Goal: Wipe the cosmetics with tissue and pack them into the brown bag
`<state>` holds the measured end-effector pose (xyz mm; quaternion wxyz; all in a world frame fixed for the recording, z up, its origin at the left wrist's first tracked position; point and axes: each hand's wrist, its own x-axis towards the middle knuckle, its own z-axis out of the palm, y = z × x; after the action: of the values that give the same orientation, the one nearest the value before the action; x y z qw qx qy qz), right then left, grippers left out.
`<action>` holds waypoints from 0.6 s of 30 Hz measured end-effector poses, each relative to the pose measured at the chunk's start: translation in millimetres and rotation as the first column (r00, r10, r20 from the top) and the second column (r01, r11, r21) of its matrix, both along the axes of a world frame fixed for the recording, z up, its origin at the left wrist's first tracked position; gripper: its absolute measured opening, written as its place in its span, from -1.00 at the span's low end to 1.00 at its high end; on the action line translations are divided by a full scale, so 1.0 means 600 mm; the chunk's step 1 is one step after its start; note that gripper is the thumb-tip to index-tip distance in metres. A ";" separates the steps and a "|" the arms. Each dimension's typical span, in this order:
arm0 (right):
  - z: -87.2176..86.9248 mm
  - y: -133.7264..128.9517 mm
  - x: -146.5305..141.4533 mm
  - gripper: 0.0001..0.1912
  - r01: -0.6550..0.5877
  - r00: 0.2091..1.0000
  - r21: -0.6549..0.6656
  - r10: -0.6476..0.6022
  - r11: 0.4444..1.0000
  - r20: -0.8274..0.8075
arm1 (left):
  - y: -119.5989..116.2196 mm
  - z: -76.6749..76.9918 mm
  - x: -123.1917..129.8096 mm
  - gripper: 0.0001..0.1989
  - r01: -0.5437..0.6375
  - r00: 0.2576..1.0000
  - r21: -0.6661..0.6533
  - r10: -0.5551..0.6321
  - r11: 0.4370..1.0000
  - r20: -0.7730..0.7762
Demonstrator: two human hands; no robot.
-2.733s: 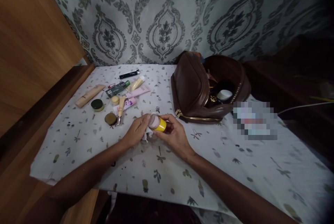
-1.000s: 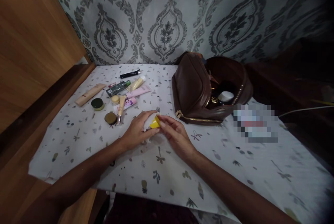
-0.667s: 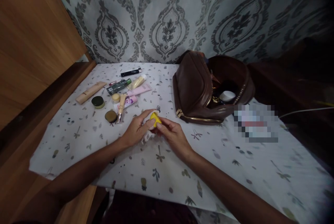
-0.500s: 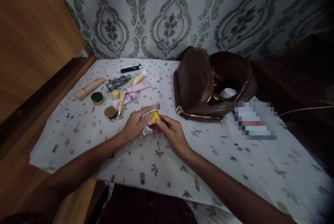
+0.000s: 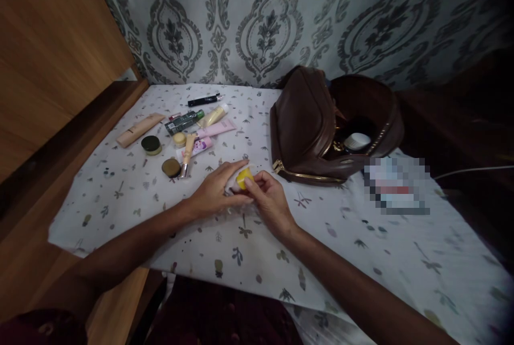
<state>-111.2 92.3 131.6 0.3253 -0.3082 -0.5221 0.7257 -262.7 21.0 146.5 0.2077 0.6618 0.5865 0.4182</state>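
Over the front middle of the cloth-covered table, a small yellow item (image 5: 243, 178) is held between both hands. My left hand (image 5: 219, 189) is wrapped round a whitish tissue or cloth (image 5: 232, 184), which lies against the yellow item. My right hand (image 5: 271, 200) pinches the yellow item from the right with thumb and fingers. Left of the hands lie a beige tube with a shiny cap (image 5: 188, 155), a pink tube (image 5: 217, 128) and a round gold-brown jar (image 5: 171, 167). An open brown bag (image 5: 301, 120) stands on the right.
Farther left are a dark-lidded jar (image 5: 151, 145), a long beige tube (image 5: 140, 129), a green-capped bottle (image 5: 183, 122) and a black pen-like item (image 5: 204, 99). A blurred package (image 5: 395, 185) lies right of the bag. Wooden furniture (image 5: 60, 39) borders the left.
My left fingers have stretched farther around the tissue and yellow item. The yellow item has shifted slightly right and turned. The view has moved slightly.
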 end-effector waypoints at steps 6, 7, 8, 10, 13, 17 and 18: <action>-0.002 0.000 0.000 -0.56 -0.103 0.982 -0.055 0.093 0.993 -0.165 | -0.002 -0.006 0.001 -0.45 -0.024 1.000 0.017 0.024 1.000 -0.012; 0.000 0.000 0.000 -0.58 -0.136 0.974 -0.082 0.119 0.987 -0.191 | -0.001 -0.005 -0.001 -0.46 -0.023 0.999 0.008 0.023 1.000 0.025; 0.001 0.000 0.000 -0.60 -0.161 0.969 -0.109 0.136 0.981 -0.208 | -0.001 -0.004 -0.002 -0.46 -0.024 0.998 -0.004 0.025 1.000 0.064; 0.004 0.002 -0.001 -0.62 -0.179 0.965 -0.161 0.142 0.971 -0.220 | 0.000 -0.002 -0.005 -0.47 -0.029 0.992 -0.026 0.032 0.999 0.122; 0.004 0.005 -0.002 -0.58 -0.185 0.964 -0.209 0.136 0.960 -0.228 | 0.003 -0.001 -0.009 -0.50 -0.019 0.989 -0.026 0.023 0.999 0.148; 0.002 0.006 -0.003 -0.54 -0.192 0.967 -0.189 0.152 0.963 -0.205 | 0.005 -0.003 -0.009 -0.60 0.006 0.986 0.017 -0.008 1.000 0.164; 0.002 0.006 -0.003 -0.54 -0.188 0.969 -0.183 0.152 0.965 -0.194 | 0.006 -0.003 -0.008 -0.62 0.004 0.986 0.031 -0.009 1.000 0.165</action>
<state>-112.9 96.0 132.8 0.2742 -0.2269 -0.4400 0.8245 -267.8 24.3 144.4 0.2468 0.6298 0.5586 0.4800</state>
